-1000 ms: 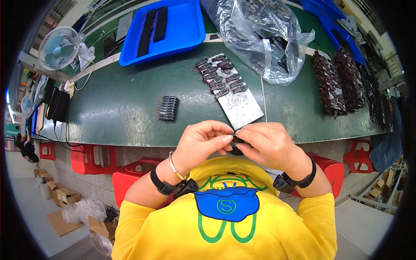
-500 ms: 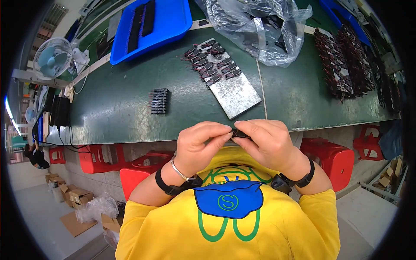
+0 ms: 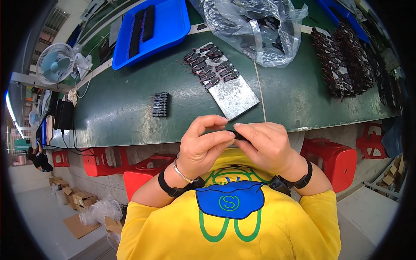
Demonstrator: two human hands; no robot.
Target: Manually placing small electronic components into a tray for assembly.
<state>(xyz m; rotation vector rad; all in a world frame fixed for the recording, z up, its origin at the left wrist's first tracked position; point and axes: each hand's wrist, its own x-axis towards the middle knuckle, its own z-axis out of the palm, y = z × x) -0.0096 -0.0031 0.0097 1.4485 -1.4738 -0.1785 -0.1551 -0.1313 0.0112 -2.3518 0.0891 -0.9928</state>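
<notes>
Just off the table's front edge, a small black part (image 3: 238, 135) sits between my two hands, mostly hidden by fingers. My right hand (image 3: 266, 143) pinches it between thumb and index finger. My left hand (image 3: 203, 141) is closed at the part's left end with thumb and a finger, while another finger is raised above. Ahead lies a silvery metal plate (image 3: 236, 99), tilted on the green table (image 3: 130, 121). Rows of small black parts with dark red wires (image 3: 208, 69) cover its far half. A neat stack of similar black parts (image 3: 160, 104) lies to the left.
A blue tray (image 3: 171, 32) with long black strips lies at the far left. Beside it is a clear plastic bag (image 3: 255, 39) of black pieces. Bundles of wired parts (image 3: 333, 65) cover the right. Red stools (image 3: 329, 162) stand below the table edge; a fan (image 3: 56, 63) is at left.
A finger of my left hand has lifted off the small black part, opening a gap above the thumb. My right hand keeps its pinch. The whole view has shifted slightly.
</notes>
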